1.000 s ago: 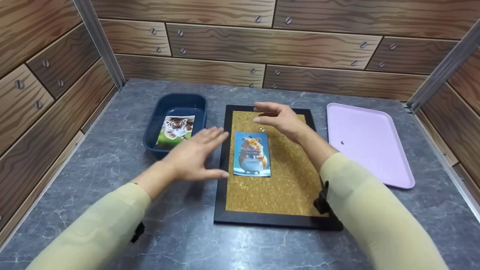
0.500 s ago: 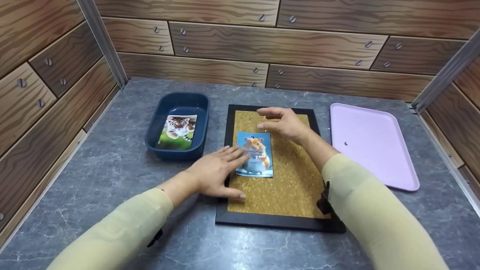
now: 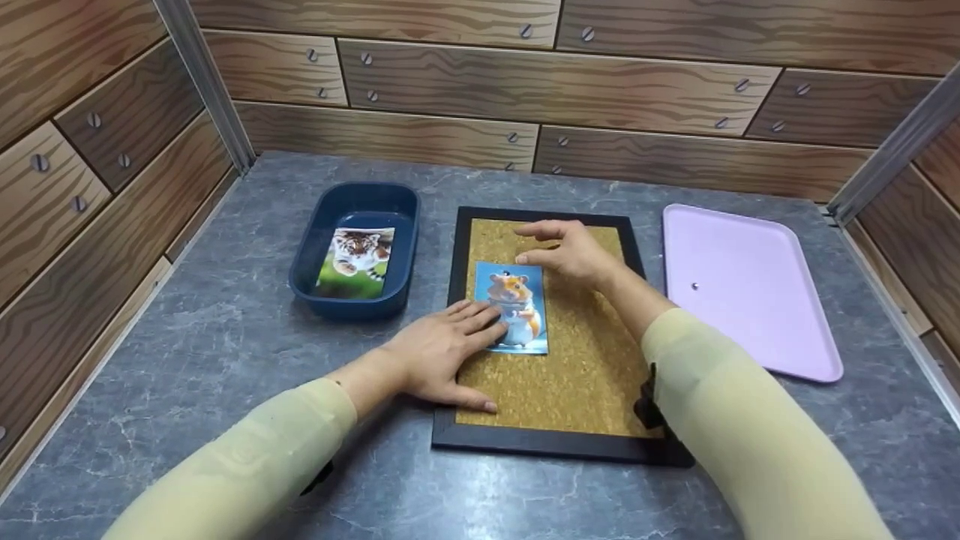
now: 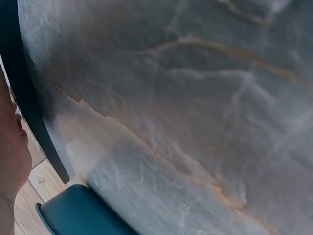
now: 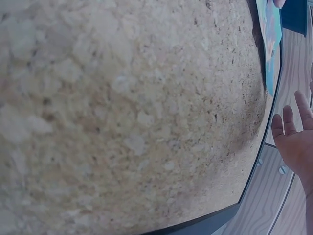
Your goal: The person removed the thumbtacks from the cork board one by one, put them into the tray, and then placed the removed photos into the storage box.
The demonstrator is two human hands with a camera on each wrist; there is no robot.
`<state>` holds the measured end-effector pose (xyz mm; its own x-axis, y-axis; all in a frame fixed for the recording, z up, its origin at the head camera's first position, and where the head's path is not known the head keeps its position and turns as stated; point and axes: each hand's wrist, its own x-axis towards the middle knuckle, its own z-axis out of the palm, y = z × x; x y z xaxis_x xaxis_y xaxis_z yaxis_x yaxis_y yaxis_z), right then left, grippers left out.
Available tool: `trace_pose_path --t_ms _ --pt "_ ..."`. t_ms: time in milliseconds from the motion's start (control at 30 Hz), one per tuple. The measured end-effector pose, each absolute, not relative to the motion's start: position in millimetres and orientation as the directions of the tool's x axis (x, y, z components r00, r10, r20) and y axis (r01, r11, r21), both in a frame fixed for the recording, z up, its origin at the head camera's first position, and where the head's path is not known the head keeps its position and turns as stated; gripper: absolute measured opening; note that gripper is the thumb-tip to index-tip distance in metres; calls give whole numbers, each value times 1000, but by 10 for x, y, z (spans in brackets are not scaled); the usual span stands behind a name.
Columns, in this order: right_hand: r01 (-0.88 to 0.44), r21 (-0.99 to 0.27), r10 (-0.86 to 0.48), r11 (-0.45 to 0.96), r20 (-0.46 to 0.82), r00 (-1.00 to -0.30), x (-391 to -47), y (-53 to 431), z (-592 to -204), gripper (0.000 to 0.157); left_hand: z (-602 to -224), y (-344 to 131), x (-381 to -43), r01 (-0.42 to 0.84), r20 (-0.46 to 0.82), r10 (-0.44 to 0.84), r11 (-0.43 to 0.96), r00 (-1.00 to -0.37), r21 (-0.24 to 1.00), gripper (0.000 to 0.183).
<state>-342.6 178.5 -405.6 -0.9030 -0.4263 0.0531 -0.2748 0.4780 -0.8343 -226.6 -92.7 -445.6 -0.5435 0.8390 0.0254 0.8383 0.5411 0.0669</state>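
A card with a hamster picture [image 3: 525,300] lies upright on the cork board [image 3: 562,390], which has a black frame. Near the card's top edge sits a small dark dot, like a pin head [image 3: 506,272]. My left hand [image 3: 439,352] rests on the board's left side, fingers straight and spread over the card's lower left, thumb on the cork. Beside the card's upper right corner, my right hand [image 3: 574,256] hovers with bent, parted fingers and nothing visible between them. The right wrist view shows these fingers [image 5: 288,117] spread apart.
Left of the board stands a dark blue container [image 3: 300,281] with a tiger-picture card [image 3: 356,262] inside. A lilac tray [image 3: 757,300] lies to the right, holding a small silver bead-like piece [image 3: 695,286]. Wood-patterned walls [image 3: 450,75] enclose the table.
My left hand has moved right and down from beside the board onto the card and cork. The right hand has stayed almost in place. The head view has shifted slightly.
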Motion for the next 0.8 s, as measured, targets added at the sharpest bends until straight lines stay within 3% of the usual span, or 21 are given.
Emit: trace_pose_path --t_ms 800 --pt "-273 -852 -447 447 51 -893 -3516 1660 -4272 47 -4493 -934 -2286 844 21 844 534 -535 55 114"
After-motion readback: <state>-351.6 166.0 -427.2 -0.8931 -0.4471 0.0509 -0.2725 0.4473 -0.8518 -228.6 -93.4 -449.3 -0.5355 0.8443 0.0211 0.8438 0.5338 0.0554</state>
